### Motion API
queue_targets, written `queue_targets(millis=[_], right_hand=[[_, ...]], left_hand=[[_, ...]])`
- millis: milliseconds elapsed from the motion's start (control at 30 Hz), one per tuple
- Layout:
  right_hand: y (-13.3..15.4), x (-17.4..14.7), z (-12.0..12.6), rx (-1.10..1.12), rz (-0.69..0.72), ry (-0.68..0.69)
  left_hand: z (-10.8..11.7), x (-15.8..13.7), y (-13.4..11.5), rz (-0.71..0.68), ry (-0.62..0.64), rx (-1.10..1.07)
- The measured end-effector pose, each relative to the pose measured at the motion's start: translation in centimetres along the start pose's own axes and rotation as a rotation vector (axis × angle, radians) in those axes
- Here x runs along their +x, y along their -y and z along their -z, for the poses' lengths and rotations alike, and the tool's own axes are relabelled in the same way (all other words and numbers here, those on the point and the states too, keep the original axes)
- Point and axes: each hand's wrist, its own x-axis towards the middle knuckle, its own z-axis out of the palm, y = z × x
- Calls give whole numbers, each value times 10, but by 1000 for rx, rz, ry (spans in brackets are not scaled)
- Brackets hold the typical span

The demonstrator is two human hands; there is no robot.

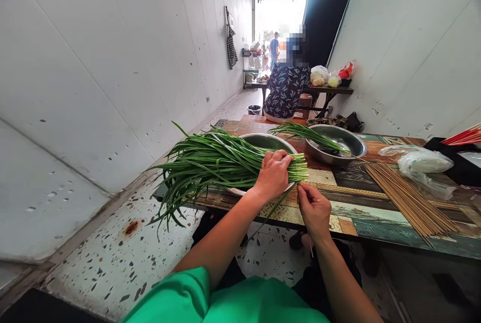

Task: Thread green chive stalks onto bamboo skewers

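Shirt: green (255,298), nearest the camera, at the bottom edge
Left arm: reaches forward and to the right from the shirt
Left hand (272,173): back upward, fingers bent and close together over the chives near their pale ends; cannot tell how tightly they grip
Chives (218,157): thick bunch across the near bowl (268,140), long axis roughly left to right; pale ends point right, leaf tips fan left and droop past the table (368,210) edge
Right arm: comes up from the lower right, angled left
Right hand (314,211): just below the pale ends, thumb and forefinger pinching a loose chive (278,206) that slants down to the left; a thin stick (310,245) shows below the palm
Far bowl (356,155): holds a smaller bunch (319,135), tips left over the rim, ends to the right
Skewers (413,203): loose pile, slanting from the far bowl down to the right
Co-worker (287,87): seated beyond, back turned
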Motion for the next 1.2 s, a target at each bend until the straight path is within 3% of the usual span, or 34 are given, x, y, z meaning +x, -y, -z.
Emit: queue_targets(millis=[700, 900, 1100, 1200], right_hand=[[-1, -1, -2, 52, -53, -11], [1, 3, 3, 19, -4, -15], [32, 25, 9, -23, 95, -20], [58, 39, 8, -47, 146, 5]], left_hand=[[-2, -1, -1, -7, 54, -18], [11, -5, -5, 5, -49, -25], [29, -3, 3, 26, -26, -56], [33, 1, 8, 61, -81, -51]])
